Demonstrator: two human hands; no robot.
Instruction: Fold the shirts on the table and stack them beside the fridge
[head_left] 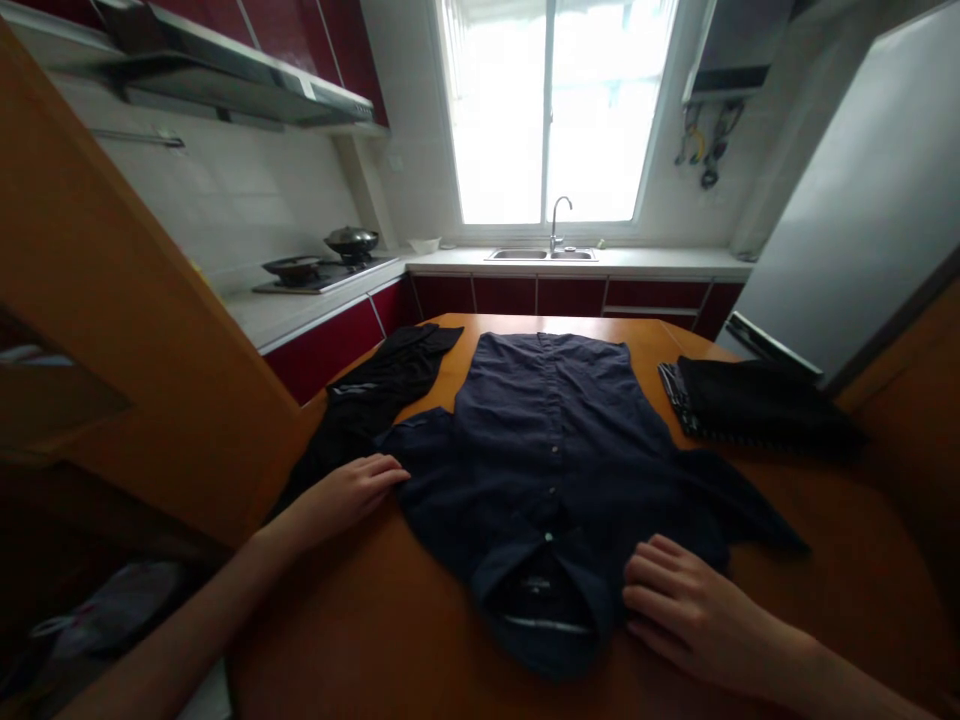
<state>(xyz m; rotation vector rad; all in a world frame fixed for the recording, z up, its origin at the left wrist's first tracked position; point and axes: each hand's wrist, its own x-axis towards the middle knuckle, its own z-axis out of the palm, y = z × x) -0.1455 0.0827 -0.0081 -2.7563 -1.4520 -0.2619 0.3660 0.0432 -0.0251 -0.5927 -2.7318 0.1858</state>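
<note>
A dark navy short-sleeved shirt [551, 440] lies spread front side up on the table, its buttons running down the middle and its collar nearest me. At the edge of the sleeve on the left, my left hand [367, 484] has its fingers pressed together, the tips pinching the cloth. My right hand [686, 610] is beside the collar, fingers curled closed on the shoulder of the shirt; its thumb is hidden. The sleeve on the right sticks out flat past my right hand.
Black clothing [375, 400] lies along the table's left side. A folded black stack [757, 405] sits on the right. The orange wooden table [337, 640] has angled corners. Beyond it are a counter with a sink [540, 255], a stove with pans [351, 242] and a fridge [862, 190].
</note>
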